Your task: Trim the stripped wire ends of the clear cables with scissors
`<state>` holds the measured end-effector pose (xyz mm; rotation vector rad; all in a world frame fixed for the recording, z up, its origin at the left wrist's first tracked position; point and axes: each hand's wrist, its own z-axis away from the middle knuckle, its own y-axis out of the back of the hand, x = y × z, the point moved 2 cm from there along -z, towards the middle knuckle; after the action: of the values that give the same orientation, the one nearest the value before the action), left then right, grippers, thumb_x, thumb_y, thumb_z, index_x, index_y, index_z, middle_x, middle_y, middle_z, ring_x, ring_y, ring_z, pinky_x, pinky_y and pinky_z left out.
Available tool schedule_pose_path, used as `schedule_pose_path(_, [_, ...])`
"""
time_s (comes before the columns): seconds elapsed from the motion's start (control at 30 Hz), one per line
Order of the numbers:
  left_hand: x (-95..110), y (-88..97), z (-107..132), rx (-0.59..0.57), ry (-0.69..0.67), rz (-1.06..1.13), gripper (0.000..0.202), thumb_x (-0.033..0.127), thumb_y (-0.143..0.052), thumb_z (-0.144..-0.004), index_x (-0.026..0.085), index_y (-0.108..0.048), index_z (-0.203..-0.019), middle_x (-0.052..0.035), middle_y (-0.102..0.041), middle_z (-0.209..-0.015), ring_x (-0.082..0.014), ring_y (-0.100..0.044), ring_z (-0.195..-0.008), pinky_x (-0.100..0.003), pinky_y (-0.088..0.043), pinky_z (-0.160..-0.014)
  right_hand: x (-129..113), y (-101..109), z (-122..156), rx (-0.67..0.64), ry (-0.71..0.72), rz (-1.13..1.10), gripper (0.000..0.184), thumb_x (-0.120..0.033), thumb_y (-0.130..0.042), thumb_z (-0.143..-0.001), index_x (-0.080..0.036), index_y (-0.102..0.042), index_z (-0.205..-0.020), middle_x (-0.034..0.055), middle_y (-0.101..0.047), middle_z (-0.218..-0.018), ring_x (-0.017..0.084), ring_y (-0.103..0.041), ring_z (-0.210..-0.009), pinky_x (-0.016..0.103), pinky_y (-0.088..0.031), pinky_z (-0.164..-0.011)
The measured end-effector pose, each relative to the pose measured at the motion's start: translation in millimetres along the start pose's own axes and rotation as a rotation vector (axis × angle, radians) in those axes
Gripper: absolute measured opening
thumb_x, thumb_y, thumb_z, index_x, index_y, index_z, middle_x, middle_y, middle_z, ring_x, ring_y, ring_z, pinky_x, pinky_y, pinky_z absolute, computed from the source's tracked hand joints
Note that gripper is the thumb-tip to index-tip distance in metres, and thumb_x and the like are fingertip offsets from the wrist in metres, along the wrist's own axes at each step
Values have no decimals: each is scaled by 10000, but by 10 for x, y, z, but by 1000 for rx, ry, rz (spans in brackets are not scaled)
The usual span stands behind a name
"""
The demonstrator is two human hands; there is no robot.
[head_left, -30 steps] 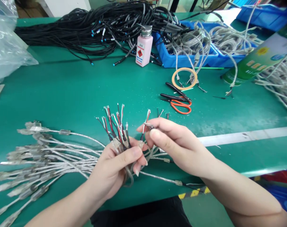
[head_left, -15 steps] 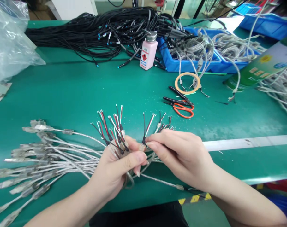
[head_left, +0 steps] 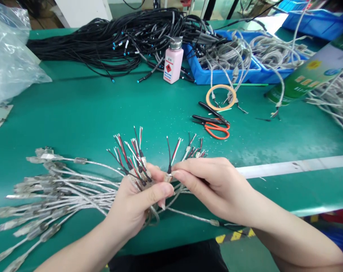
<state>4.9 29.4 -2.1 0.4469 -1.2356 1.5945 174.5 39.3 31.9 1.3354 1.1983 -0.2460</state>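
My left hand (head_left: 144, 192) is closed round a bunch of clear-jacketed USB cables (head_left: 89, 192), whose plugs spread over the table at the left. Stripped wire ends (head_left: 131, 155) in black, red, white and green stick up from that hand. Between its thumb and forefinger is the end of one cable (head_left: 169, 175), with thin wires pointing up. My right hand (head_left: 208, 181) pinches at this same cable end with thumb and forefinger. Other stripped cable ends (head_left: 196, 151) lie just behind the right hand, partly hidden by it.
Cutters (head_left: 212, 122) with black and orange handles and a tape roll (head_left: 208, 99) lie ahead. Behind stand a pink bottle (head_left: 173, 64), blue bins (head_left: 205, 77) of cables and a black cable heap (head_left: 103, 41). A green can (head_left: 309, 75) leans at right; a plastic bag (head_left: 15, 56) sits left.
The view has shifted slightly, so the table items appear a little further left. Both hands keep their grip, with the right fingertips still pinched at the cable end.
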Motion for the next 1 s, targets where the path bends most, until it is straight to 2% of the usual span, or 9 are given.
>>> schedule_pose_path(0.13, [-11, 9, 1, -1, -20, -11, 232, 206, -884, -625, 167, -667, -698, 56, -623, -556, -54, -543, -440, -151, -381, -436, -9, 37, -32, -94, -82, -147, 337, -246, -461, -1020, -157, -590, -722, -48, -512, -607, 60, -406, -541, 194, -341, -535])
schedule_pose_path(0.2, [-6, -1, 4, -14, -37, -13, 219, 207, -875, -639, 166, -670, -702, 51, -632, -571, -51, -541, -449, -151, -384, -447, -15, 53, -36, -70, -84, -169, 330, -246, -459, -1020, -157, -611, -740, -41, -533, -611, 66, -430, -539, 197, -360, -532])
schedule_pose_path(0.3, [3, -20, 5, -25, -55, -16, 212, 212, -864, -655, 162, -661, -690, 47, -622, -550, -55, -530, -459, -158, -399, -468, -32, 69, -19, 62, -6, -108, 219, -209, -486, -1004, -160, -658, -878, -3, -637, -719, 94, -539, -630, 213, -425, -599])
schedule_pose_path(0.4, [4, -19, 5, -5, -53, 4, 220, 233, -868, -649, 171, -662, -695, 56, -594, -503, -65, -527, -454, -161, -408, -467, -54, 56, 16, 150, 99, 6, 137, -186, -533, -975, -168, -667, -1000, 19, -673, -784, 123, -569, -684, 252, -451, -639])
schedule_pose_path(0.63, [5, 4, 11, 51, -57, 30, 245, 236, -896, -601, 188, -681, -708, 53, -618, -506, -72, -533, -444, -162, -420, -446, -76, 24, 50, 161, 134, 174, 156, -159, -548, -951, -164, -680, -1034, 30, -660, -773, 143, -569, -672, 297, -452, -630])
schedule_pose_path(1.0, [6, 2, 6, 50, -49, 36, 254, 234, -902, -590, 187, -677, -698, 53, -623, -516, -62, -529, -448, -155, -412, -453, -91, 29, 43, 162, 153, 206, 160, -154, -557, -946, -133, -706, -1000, 45, -649, -755, 143, -551, -648, 307, -427, -609])
